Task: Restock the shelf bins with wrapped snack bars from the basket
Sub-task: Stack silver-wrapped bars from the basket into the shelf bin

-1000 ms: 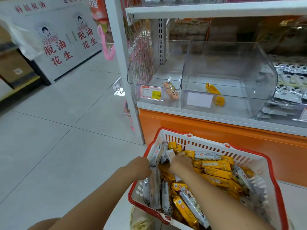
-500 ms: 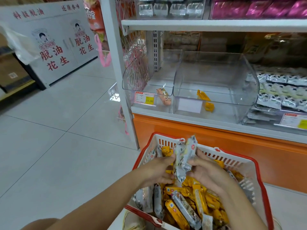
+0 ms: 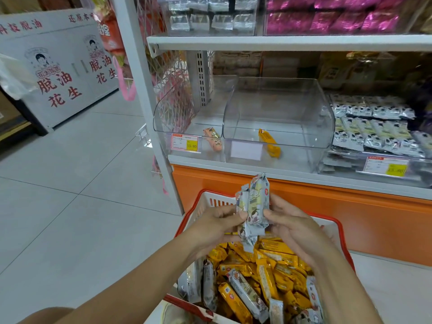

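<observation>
Both the left hand (image 3: 216,224) and right hand (image 3: 295,226) clasp a bunch of silver bars (image 3: 253,208) upright above the basket (image 3: 210,198).

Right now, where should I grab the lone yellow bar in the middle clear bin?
Probably pinch the yellow bar across its narrow sides at mid-length, reaching down over the low front lip of the middle bin: it lies low, lengthways toward you, and the bin is open on top.

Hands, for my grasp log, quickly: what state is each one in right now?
Left hand: fingers curled, holding the silver-wrapped bars.
Right hand: holding the same silver-wrapped bars.
</observation>
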Action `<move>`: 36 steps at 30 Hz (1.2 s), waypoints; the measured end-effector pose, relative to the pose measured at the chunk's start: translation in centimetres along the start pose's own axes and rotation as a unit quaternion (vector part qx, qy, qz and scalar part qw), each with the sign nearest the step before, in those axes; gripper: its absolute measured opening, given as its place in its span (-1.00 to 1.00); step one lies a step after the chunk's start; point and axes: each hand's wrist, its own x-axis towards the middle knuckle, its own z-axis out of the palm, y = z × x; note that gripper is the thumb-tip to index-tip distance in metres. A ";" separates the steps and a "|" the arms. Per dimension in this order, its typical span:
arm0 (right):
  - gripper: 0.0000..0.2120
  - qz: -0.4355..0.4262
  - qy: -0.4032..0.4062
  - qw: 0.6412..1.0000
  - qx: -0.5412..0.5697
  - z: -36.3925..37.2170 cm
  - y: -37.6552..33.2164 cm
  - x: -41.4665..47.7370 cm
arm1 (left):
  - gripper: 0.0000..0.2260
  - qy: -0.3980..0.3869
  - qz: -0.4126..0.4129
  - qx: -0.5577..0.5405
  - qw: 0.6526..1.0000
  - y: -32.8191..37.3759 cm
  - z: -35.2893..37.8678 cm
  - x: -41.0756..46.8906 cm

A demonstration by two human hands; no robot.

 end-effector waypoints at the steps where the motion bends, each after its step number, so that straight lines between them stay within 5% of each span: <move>1: -0.51 -0.006 0.022 0.999 -0.023 -0.1 -0.1 0.0 | -0.72 0.018 0.007 0.018 1.000 0.3 0.1 0.0; 9: -0.65 -0.005 0.019 0.995 -0.096 0.1 -1.1 -0.5 | -0.67 -0.003 -0.007 -0.004 1.000 2.0 0.7 0.3; 13: -0.68 -0.066 0.096 0.981 -0.153 0.2 -1.3 -0.6 | -0.58 -0.025 -0.022 -0.070 0.997 3.2 1.2 0.7; 17: -0.64 -0.143 0.179 0.925 -0.303 1.3 -2.0 -1.0 | -0.66 0.013 0.017 -0.059 0.998 4.5 2.7 1.3; 21: -0.17 -0.174 0.257 0.833 -0.457 1.9 -2.3 -1.0 | -0.78 0.037 0.079 -0.029 0.996 5.9 5.2 2.4; 25: -0.24 -0.217 0.340 0.795 -0.454 -0.4 -4.8 -1.6 | -0.76 -0.014 0.133 0.055 0.989 8.7 7.9 3.3; 27: -0.32 -0.230 0.374 0.794 -0.421 -2.6 -6.7 -2.1 | -0.75 0.033 0.196 0.193 0.961 10.2 8.9 4.2; 30: -0.44 -0.205 0.439 0.764 -0.426 -6.8 -9.9 -2.9 | -0.68 0.165 0.283 0.430 0.841 11.2 8.9 6.0; 32: -0.50 -0.169 0.478 0.727 -0.463 -10.5 -12.0 -3.3 | -0.59 0.167 0.291 0.514 0.790 11.1 8.5 7.2; 36: -0.40 -0.096 0.530 0.654 -0.531 -17.8 -15.2 -3.1 | -0.48 0.125 0.261 0.592 0.752 10.3 8.2 9.0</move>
